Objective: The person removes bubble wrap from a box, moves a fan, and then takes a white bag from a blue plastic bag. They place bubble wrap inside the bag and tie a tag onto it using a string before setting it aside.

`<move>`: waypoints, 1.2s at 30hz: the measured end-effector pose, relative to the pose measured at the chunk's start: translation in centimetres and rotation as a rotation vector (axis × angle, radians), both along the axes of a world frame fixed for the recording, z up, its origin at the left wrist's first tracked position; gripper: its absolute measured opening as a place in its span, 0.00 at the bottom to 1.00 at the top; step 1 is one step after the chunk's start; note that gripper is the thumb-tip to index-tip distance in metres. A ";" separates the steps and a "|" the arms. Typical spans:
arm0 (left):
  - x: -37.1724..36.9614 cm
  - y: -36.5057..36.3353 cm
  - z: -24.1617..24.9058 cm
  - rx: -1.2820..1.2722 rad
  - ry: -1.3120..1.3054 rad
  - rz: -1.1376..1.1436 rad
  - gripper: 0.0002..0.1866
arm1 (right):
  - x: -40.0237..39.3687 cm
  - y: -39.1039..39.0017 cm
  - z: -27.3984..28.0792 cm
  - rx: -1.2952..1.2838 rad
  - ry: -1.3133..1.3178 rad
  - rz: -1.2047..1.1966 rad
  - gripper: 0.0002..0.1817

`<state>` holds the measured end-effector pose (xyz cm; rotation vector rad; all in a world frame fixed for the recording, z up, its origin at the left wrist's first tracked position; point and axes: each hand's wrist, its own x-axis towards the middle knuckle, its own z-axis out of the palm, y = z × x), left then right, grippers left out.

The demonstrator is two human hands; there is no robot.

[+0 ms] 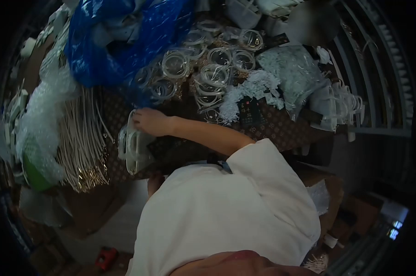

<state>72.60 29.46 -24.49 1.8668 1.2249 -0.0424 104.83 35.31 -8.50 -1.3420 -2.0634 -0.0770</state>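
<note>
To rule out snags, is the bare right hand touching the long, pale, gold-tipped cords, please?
Apart; the head view shows patterned brown surface between right hand and cords.

A narrow strip of brown cloth [113,106] between the cords [81,138] and the white pouches [135,149] leaves a hand a way through. The blue bag [100,62] blocks its far end; the right forearm [208,133] crosses in front of the coils [176,63], and bubble wrap [39,131] stands left of the cords.

Red object [106,258] on floor; metal rack [382,133] at right.
</note>
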 end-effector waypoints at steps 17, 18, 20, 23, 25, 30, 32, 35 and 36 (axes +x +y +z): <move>-2.4 5.7 -3.4 0.251 -0.265 -0.580 0.16 | 12.3 -20.9 6.7 0.059 0.581 -0.780 0.14; -1.8 5.7 -2.3 0.275 -0.330 -0.593 0.16 | 13.1 -23.1 7.9 0.031 0.550 -0.936 0.14; -1.1 5.9 -1.0 0.289 -0.385 -0.613 0.15 | 14.8 -27.7 8.1 0.074 0.432 -1.192 0.13; -0.8 6.9 -0.1 0.183 -0.013 -0.779 0.14 | 16.3 -34.2 8.7 0.193 0.349 -1.427 0.12; 1.0 6.1 2.4 0.118 0.090 -0.650 0.12 | 16.4 -38.5 8.8 0.148 0.106 -1.594 0.12; -0.1 6.3 0.6 0.178 0.046 -0.575 0.10 | 15.5 -47.1 6.3 -0.133 -0.135 -1.874 0.08; -0.6 6.3 0.0 0.186 0.078 -0.543 0.10 | 15.8 -49.1 4.2 -0.157 -0.093 -1.898 0.08; 2.8 5.5 2.7 -0.707 0.081 0.541 0.11 | 17.8 -49.7 -1.5 -0.084 -0.024 -1.967 0.08; 5.4 4.4 7.0 -0.741 0.070 0.569 0.11 | 18.7 -49.6 -2.7 0.007 0.000 -2.019 0.08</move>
